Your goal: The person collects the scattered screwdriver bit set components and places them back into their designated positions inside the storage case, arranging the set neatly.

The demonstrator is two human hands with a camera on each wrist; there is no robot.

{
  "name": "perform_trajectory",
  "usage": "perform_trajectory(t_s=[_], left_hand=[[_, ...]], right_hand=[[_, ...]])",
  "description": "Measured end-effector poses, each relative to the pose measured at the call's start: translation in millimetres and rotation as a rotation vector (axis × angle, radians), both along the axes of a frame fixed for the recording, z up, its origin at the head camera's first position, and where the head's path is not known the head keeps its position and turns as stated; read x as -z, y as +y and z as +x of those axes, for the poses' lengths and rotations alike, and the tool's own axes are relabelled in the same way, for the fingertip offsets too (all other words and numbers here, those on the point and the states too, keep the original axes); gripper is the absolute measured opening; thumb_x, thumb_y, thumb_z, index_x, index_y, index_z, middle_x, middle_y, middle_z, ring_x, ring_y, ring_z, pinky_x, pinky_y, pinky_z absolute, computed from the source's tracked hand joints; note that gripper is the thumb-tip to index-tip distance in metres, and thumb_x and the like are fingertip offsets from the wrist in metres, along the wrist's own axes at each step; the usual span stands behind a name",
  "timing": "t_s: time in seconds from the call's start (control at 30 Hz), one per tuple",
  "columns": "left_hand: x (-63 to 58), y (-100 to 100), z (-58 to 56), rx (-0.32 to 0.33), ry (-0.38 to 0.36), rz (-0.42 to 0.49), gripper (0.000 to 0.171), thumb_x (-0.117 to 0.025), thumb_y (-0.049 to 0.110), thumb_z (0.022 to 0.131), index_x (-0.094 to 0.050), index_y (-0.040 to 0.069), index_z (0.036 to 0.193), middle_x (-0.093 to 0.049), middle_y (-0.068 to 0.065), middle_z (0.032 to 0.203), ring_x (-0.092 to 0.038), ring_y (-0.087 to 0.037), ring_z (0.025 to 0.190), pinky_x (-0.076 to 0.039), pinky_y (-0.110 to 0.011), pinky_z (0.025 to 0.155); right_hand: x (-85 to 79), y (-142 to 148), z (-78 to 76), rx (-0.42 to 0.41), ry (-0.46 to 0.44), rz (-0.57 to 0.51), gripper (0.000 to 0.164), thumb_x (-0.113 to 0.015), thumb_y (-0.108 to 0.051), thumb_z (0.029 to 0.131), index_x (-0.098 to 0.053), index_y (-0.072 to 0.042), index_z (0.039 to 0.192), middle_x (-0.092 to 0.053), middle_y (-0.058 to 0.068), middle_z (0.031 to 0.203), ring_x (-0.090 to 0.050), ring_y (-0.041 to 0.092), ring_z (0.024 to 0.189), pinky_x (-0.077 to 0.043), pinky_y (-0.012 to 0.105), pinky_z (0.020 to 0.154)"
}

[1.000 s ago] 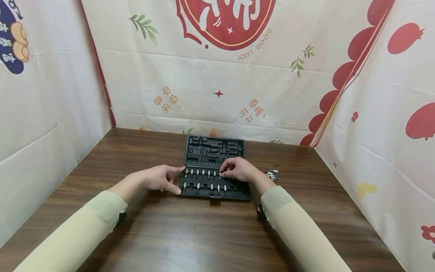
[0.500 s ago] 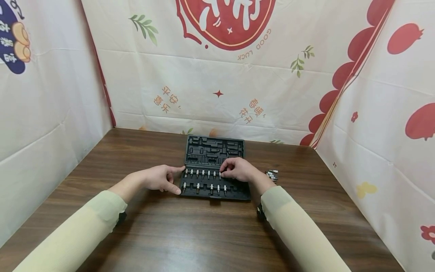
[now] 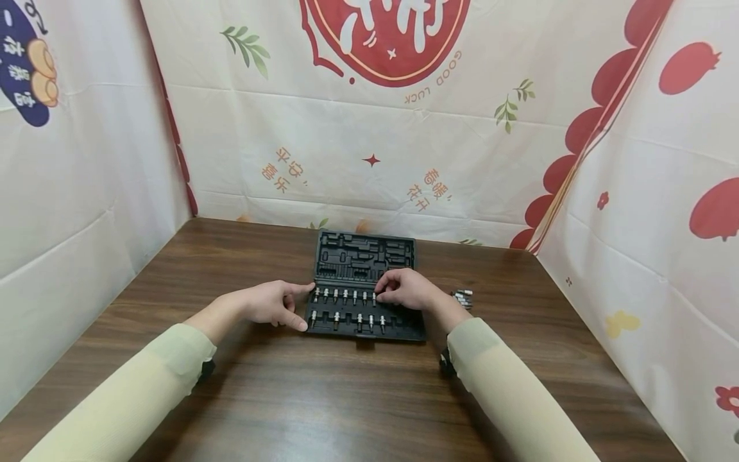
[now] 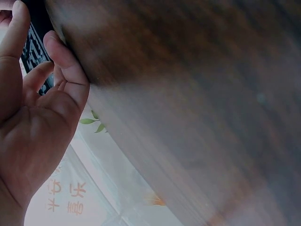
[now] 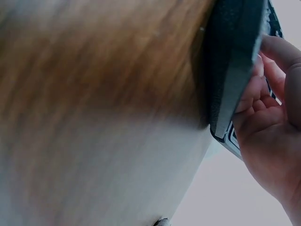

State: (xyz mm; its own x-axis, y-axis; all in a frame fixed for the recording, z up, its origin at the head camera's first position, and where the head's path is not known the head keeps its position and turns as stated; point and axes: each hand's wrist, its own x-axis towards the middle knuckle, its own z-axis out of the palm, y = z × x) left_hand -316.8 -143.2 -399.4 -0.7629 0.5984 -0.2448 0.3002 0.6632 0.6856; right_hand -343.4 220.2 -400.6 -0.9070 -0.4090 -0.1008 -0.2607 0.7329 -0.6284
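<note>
A black socket case [image 3: 404,328] lies unfolded on the table, its lid leaning back. Several silver bit sockets [image 3: 345,295] stand in two rows in its lower half. With thumb and fingertips, my right hand [image 3: 407,287] pinches the bit socket [image 3: 374,298] at the right end of the back row. My left hand [image 3: 272,303] spreads thumb and index finger against the case's left edge. In the left wrist view its palm [image 4: 42,122] shows bare. The right wrist view has the case's side [image 5: 235,70] in front of my fingertips, hiding what they hold.
To the right of the case, a small pile of loose bit sockets [image 3: 463,298] lies on the brown wooden table [image 3: 358,398]. Printed cloth [image 3: 358,122] hangs behind the table and along both sides.
Both hands keep nearly the same place. The right hand has shifted very slightly to the right, and a little more of the bit socket shows at its fingertips.
</note>
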Motion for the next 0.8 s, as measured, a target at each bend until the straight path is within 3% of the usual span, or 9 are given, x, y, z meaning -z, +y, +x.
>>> perform_trajectory(t_s=[0.27,0.8], left_hand=[[-1.7,0.2,1.3,0.001,-0.001,-0.008,0.100,-0.089,0.035,0.094,-0.032,0.017,0.175,-0.062,-0.004,0.082,-0.056,-0.015,0.070,-0.051,-0.031,0.068],[1.5,0.5,-0.6,0.000,-0.003,0.016,0.100,-0.090,0.034,0.094,-0.033,0.016,0.174,-0.061,-0.004,0.081,-0.056,-0.015,0.070,-0.051,-0.032,0.068]], right_hand=[[-1.0,10.7,5.7,-0.005,-0.027,-0.048,0.014,-0.075,-0.022,0.106,-0.077,-0.016,0.119,-0.072,0.002,0.098,-0.063,0.018,0.080,-0.054,0.032,0.069],[-16.7,47.4,38.1,0.048,-0.017,-0.179,0.030,-0.078,-0.025,0.105,-0.074,-0.009,0.130,-0.069,0.007,0.105,-0.063,0.024,0.088,-0.056,0.036,0.068]])
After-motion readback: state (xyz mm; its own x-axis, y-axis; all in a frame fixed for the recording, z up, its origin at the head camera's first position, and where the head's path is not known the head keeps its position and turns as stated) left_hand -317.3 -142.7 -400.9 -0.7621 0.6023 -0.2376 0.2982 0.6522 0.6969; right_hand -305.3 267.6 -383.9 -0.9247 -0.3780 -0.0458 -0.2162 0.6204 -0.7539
